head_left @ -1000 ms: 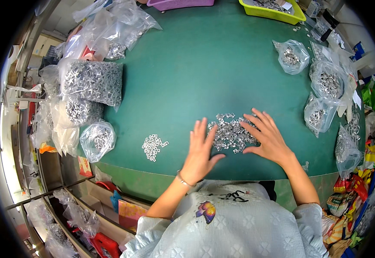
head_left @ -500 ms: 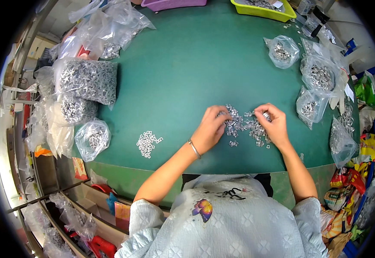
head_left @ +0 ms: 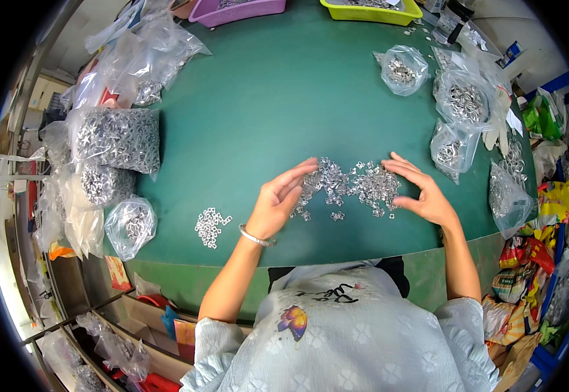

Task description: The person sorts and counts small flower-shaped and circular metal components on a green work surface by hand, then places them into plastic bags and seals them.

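Observation:
Two adjoining heaps of small silvery metal pieces lie on the green tabletop in front of me. My left hand (head_left: 281, 199) rests at the left side of the left heap (head_left: 329, 179), fingers stretched and thumb apart. At the right heap (head_left: 376, 186), my right hand (head_left: 422, 189) curves around the right edge with fingers and thumb spread. Neither hand holds anything that I can see. A smaller pile of square-looking metal pieces (head_left: 212, 227) sits farther left, apart from both hands.
Clear bags of metal parts crowd the left side, among them a large full bag (head_left: 118, 140) and an open bag (head_left: 130, 225). More open bags (head_left: 464, 101) line the right edge. A purple tray (head_left: 239, 12) and a yellow-green tray (head_left: 373, 13) stand at the far edge.
Both hands have opened and moved apart to the outer sides of the heaps. More of the metal pieces now show between them. The whole view has shifted slightly.

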Tool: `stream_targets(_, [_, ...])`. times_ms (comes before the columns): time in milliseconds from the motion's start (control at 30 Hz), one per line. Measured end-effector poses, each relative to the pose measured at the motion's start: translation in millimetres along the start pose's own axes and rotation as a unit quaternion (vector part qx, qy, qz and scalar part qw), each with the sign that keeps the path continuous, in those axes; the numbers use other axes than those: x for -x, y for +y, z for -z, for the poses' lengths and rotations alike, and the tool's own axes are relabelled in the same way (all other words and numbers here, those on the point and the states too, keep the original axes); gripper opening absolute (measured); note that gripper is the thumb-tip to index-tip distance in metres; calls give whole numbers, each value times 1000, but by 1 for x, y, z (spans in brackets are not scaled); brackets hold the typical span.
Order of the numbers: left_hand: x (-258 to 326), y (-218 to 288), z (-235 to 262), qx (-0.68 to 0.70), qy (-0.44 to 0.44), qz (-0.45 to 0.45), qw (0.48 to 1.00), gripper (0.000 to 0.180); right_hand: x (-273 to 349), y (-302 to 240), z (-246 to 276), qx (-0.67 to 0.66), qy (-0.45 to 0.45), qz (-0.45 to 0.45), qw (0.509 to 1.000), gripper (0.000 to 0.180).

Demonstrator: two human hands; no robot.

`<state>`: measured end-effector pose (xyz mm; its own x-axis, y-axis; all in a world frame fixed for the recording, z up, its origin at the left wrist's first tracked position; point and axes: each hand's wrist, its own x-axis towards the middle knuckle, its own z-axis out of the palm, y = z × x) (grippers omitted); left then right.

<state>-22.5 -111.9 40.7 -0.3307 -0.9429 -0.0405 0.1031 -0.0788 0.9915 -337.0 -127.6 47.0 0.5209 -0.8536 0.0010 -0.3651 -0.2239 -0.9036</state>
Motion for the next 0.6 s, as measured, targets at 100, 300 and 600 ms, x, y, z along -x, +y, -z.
stream_targets(100, [5, -3, 0, -74, 2, -24, 997, 49, 2, -3, -9, 187, -46, -3, 981, 102])
stream_targets(300, [25, -16, -15, -528, 13, -14, 849, 115, -7, -1, -32, 235, -26, 86, 968, 107])
stream_targets(600, [-16, -44, -30, -512, 17, -159, 844, 74, -35, 18, -61, 161, 26, 208, 964, 48])
